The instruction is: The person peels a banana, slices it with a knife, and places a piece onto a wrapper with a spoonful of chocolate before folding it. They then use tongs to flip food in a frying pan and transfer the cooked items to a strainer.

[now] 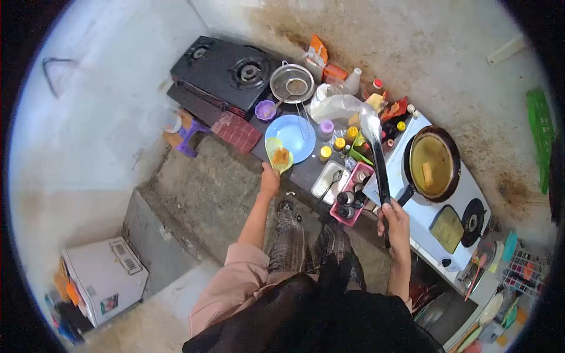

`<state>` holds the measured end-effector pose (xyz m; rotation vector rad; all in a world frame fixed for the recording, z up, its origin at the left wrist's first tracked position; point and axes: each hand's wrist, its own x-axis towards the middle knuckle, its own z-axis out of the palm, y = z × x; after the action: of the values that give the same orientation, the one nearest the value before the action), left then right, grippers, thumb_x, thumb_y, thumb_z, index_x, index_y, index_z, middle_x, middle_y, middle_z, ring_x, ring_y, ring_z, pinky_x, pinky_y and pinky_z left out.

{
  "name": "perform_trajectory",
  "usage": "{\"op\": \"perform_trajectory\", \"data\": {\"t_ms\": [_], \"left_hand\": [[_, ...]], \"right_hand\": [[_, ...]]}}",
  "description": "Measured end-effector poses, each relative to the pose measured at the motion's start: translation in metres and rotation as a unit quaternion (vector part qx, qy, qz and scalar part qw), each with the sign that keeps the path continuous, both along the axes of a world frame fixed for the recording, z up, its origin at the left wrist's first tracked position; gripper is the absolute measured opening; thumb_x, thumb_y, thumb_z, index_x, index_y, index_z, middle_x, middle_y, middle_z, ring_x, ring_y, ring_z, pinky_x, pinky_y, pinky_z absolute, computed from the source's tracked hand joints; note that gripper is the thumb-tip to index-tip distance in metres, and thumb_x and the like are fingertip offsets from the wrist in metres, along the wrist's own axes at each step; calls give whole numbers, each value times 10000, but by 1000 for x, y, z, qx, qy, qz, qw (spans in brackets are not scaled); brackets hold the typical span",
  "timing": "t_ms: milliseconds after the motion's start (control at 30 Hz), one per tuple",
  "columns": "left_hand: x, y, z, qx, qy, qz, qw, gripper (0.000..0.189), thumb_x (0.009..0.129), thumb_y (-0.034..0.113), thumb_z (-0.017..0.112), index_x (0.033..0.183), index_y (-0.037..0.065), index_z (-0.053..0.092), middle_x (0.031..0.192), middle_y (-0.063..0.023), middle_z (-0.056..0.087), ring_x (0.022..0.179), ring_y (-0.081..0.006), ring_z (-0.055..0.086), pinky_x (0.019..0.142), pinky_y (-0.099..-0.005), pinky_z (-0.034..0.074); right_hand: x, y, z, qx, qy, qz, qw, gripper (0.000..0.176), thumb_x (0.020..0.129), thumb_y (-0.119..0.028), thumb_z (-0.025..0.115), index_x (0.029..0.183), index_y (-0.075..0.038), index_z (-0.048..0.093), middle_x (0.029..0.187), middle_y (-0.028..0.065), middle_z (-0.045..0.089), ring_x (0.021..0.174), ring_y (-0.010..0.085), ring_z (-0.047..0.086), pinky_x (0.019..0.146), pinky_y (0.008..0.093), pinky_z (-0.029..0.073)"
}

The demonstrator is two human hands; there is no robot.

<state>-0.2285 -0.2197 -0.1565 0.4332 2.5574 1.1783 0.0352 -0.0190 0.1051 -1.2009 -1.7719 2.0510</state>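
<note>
My left hand (271,179) is closed on the edge of a small yellow-green plate (272,145) carrying a browned piece of food (281,156). This plate is over the rim of a larger blue plate (292,130). Fingers wrapped round its long black handle, my right hand (396,228) grips a spatula (381,176), whose shiny metal head points away from me. Right of it, a dark frying pan (457,162) on the white stove contains yellowish oil (425,154) and a pale golden piece of food (431,175).
A black gas stove (220,70) stands at the back left, beside a metal strainer (292,83) and purple bowl (266,109). Bottles, a white tray (321,189) and a pink basket (341,213) crowd the counter. The pan's handle (403,196) juts towards me.
</note>
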Motion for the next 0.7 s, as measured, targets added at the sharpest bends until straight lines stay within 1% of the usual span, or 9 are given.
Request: {"op": "perform_trajectory", "data": {"t_ms": [33, 133, 233, 267, 333, 433, 533, 700], "left_hand": [[-3, 0, -12, -31, 26, -16, 999, 217, 845, 129, 419, 960, -26, 320, 714, -250, 572, 643, -395, 576, 612, -458, 453], [-45, 24, -39, -76, -44, -36, 995, 222, 853, 127, 402, 980, -34, 318, 791, -316, 568, 783, -467, 556, 703, -508, 430], [-73, 44, -52, -169, -59, -100, 979, 218, 865, 127, 378, 1000, -32, 315, 822, -317, 575, 807, -459, 566, 697, -512, 443], [-80, 49, -57, -180, -46, -121, 975, 221, 869, 133, 372, 1006, -31, 314, 817, -311, 578, 798, -456, 570, 692, -511, 449], [-90, 51, -64, -202, -20, -163, 966, 228, 876, 143, 361, 1020, -28, 313, 808, -300, 585, 779, -451, 577, 682, -508, 461], [-99, 49, -66, -247, -33, -157, 956, 223, 875, 136, 363, 1026, -18, 307, 792, -283, 595, 743, -442, 587, 651, -502, 473], [-104, 39, -62, -238, -18, -156, 959, 219, 878, 145, 382, 1009, -11, 300, 773, -283, 595, 738, -441, 589, 642, -499, 475], [-107, 21, -53, -240, -22, -142, 960, 244, 881, 191, 408, 978, -3, 295, 780, -289, 591, 760, -449, 583, 661, -507, 471]], "right_hand": [[-8, -10, -4, -15, -2, -28, 1000, 240, 892, -257, 498, 957, -29, 533, 659, -16, 479, 461, 55, 430, 403, 186, 353], [-29, -21, -33, -33, -28, -60, 997, 265, 891, -251, 499, 1024, -23, 529, 657, -15, 478, 463, 53, 432, 407, 188, 359], [-47, -31, -58, -54, -56, -92, 993, 376, 881, -202, 522, 1206, -13, 495, 651, -18, 481, 477, 51, 428, 417, 198, 369], [-49, -33, -69, -65, -42, -92, 993, 391, 879, -206, 534, 1210, -2, 488, 637, -18, 478, 474, 49, 427, 422, 198, 369], [-57, -38, -82, -63, -57, -105, 991, 404, 877, -208, 542, 1216, 5, 482, 624, -18, 473, 473, 49, 428, 421, 200, 364], [-65, -42, -93, -70, -76, -108, 989, 438, 871, -216, 556, 1233, 13, 464, 602, -23, 463, 469, 48, 426, 412, 207, 357], [-74, -42, -92, -67, -80, -117, 988, 452, 867, -221, 564, 1234, 21, 459, 599, -26, 462, 467, 48, 426, 406, 210, 357], [-83, -40, -91, -50, -77, -125, 988, 468, 857, -226, 580, 1224, 38, 460, 595, -24, 460, 463, 48, 422, 403, 211, 360]]}}
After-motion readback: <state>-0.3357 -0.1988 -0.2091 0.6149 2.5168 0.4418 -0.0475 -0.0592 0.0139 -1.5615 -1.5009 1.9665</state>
